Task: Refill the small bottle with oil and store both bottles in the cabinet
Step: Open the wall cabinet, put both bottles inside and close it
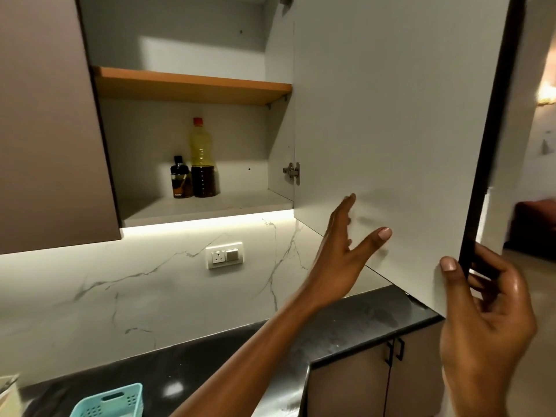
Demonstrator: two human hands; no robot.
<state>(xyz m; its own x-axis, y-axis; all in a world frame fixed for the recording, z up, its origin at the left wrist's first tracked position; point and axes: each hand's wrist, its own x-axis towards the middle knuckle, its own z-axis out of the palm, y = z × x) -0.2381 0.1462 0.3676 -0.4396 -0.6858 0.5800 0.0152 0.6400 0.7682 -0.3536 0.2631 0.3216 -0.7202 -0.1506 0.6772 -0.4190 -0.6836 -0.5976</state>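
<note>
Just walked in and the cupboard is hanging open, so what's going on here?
A person stands at an open wall cabinet. Their right hand grips the free edge of the white cabinet door, thumb on its inner face. The left hand is open beside that face. The small dark-capped glass bottle and the tall red-capped plastic oil bottle stand side by side on the grey lower shelf. Both are stored; the door is not yet closed.

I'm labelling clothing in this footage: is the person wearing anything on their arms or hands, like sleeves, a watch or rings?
Nothing visible. The left hand and its forearm show no sleeve, watch, bracelet or ring; the right hand is ringless too, with a wet-looking sheen on its back. Nails are short.
</note>
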